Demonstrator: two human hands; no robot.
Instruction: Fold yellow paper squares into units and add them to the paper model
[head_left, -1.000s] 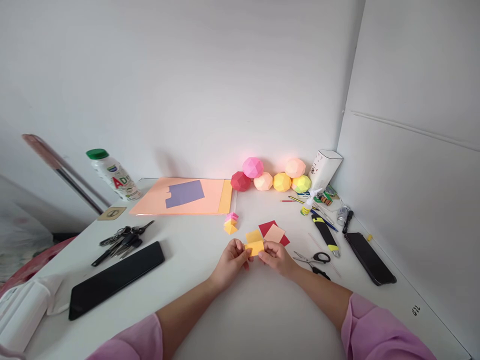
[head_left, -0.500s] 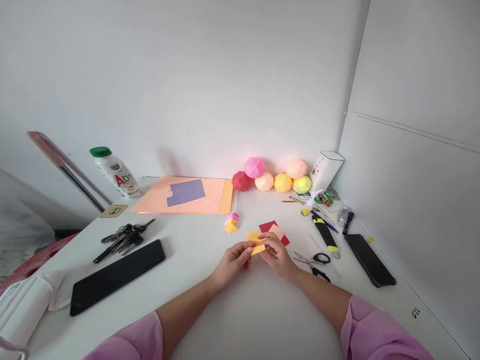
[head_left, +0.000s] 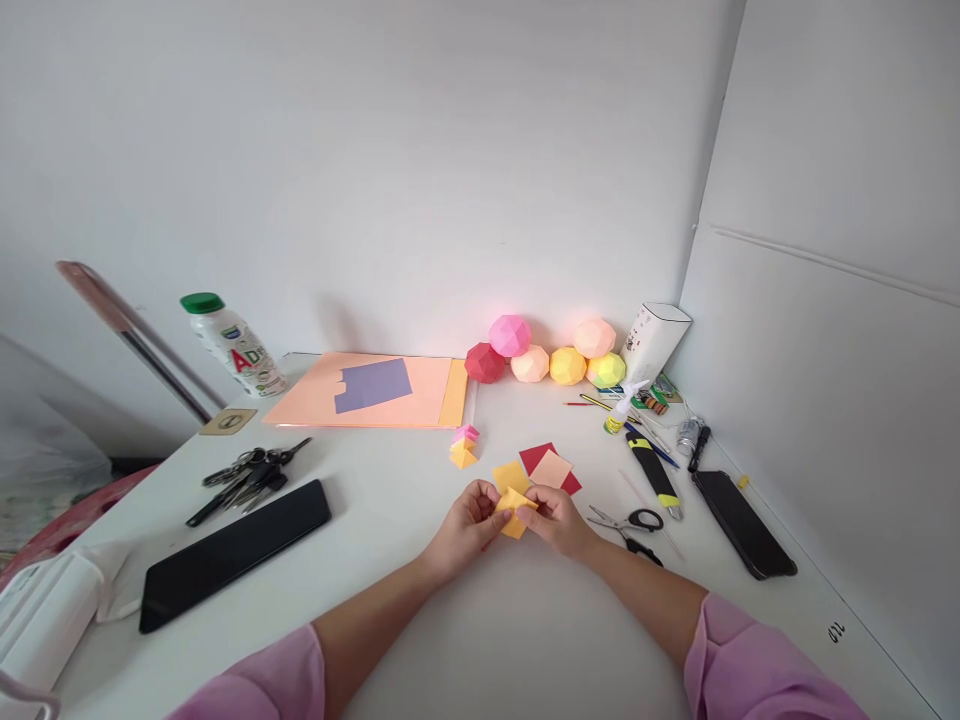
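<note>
Between both hands is a small yellow paper square [head_left: 514, 512], creased and partly unfolded. My left hand [head_left: 469, 522] pinches its left edge, and my right hand [head_left: 556, 520] pinches its right edge, thumbs on top. Just behind the fingers lies a flat yellow paper piece [head_left: 511, 475]. Beside it, a peach paper square [head_left: 551, 469] rests on red paper [head_left: 538, 456]. A little stack of folded pink and yellow paper shapes [head_left: 464, 450] sits farther back on the left.
Scissors [head_left: 641, 522], a utility knife [head_left: 654, 475] and a black phone [head_left: 739, 525] lie to the right. Faceted paper balls [head_left: 529, 363] and a glue bottle [head_left: 619, 410] are at the back. Keys [head_left: 251, 478], a long black device [head_left: 236, 550] and peach sheets [head_left: 300, 400] occupy the left.
The yellow paper was folded into a narrow strip and is now opened out wider. My right hand has drawn back from over the loose paper pieces to grip its right side.
</note>
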